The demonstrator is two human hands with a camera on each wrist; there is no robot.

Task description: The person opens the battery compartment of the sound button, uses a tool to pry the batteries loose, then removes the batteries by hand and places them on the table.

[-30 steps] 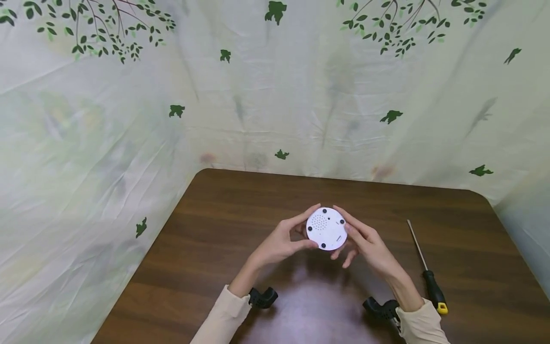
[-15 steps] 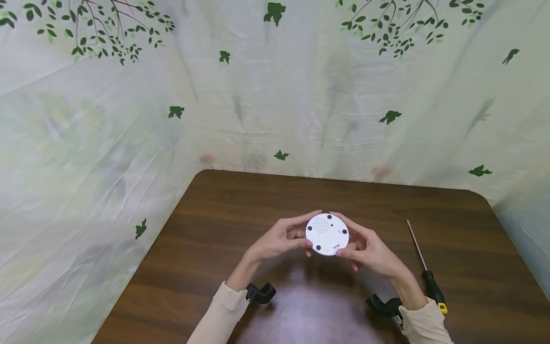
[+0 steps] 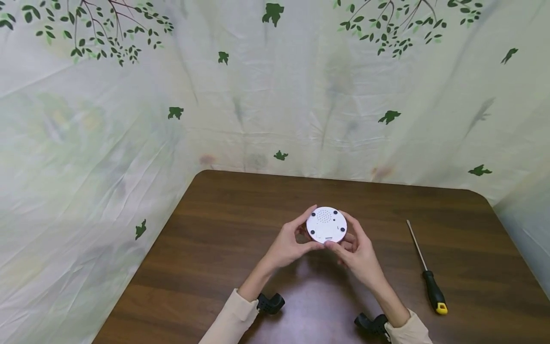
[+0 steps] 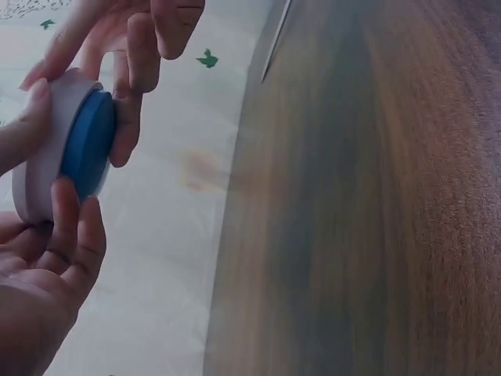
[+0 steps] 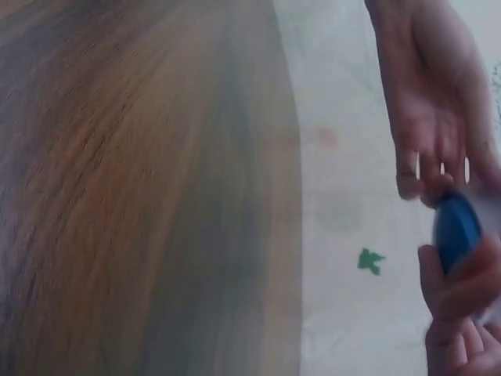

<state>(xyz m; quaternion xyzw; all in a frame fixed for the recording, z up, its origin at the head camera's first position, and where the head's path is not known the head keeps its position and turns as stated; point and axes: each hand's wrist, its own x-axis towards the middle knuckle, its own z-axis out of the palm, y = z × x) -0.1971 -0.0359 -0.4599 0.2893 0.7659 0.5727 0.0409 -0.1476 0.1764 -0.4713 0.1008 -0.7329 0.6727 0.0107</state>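
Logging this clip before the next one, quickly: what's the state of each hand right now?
Left hand: closed, holding the round white-and-blue device by its edge.
Right hand: closed, holding the same device.

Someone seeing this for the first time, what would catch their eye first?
Probably the round white device with dark dots, held between the left hand and right hand above the brown table. Next, the screwdriver lying on the table at the right, then the leaf-patterned backdrop behind the table.
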